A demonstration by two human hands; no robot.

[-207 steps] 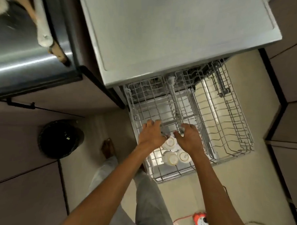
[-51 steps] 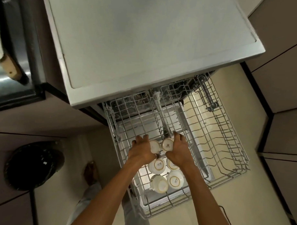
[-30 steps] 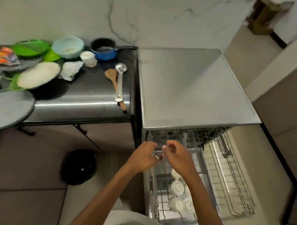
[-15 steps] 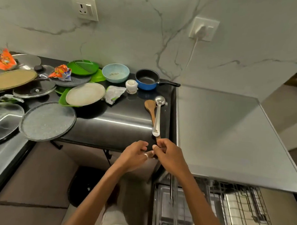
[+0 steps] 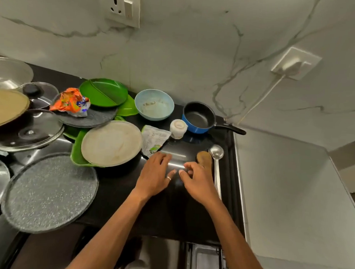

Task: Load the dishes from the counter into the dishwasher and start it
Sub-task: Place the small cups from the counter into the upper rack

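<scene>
Left hand (image 5: 154,173): above the glossy black counter (image 5: 170,210), palm down, fingers stretched out and relaxed, nothing held; a ring shows on one finger.
Right hand (image 5: 199,182): just beside the left one, fingers loosely curled, nothing gripped. It covers part of the wooden spatula's handle; contact cannot be judged.
Wooden spatula (image 5: 205,158): flat on the counter at the right edge, its blade just past the right fingertips.
Long steel ladle (image 5: 217,156): alongside the spatula, on its right, bowl end toward the wall.
Blue saucepan with black lining (image 5: 198,117): near the wall, handle pointing right.
Small white cup (image 5: 178,128): upside down, touching or nearly touching the saucepan's left side.
Pale blue bowl (image 5: 154,107): left of the saucepan, food residue inside.
Round cream plate (image 5: 111,143): left of the left hand, stacked on a green tray.
Green divided plate (image 5: 103,92): behind it, by the wall.
Grey speckled round plate (image 5: 50,192): at the counter's front edge, far left.
Silver food packet (image 5: 154,138): between the cream plate and the cup.
Dishwasher's grey top (image 5: 291,198): right of the counter; a wire rack corner shows below.
</scene>
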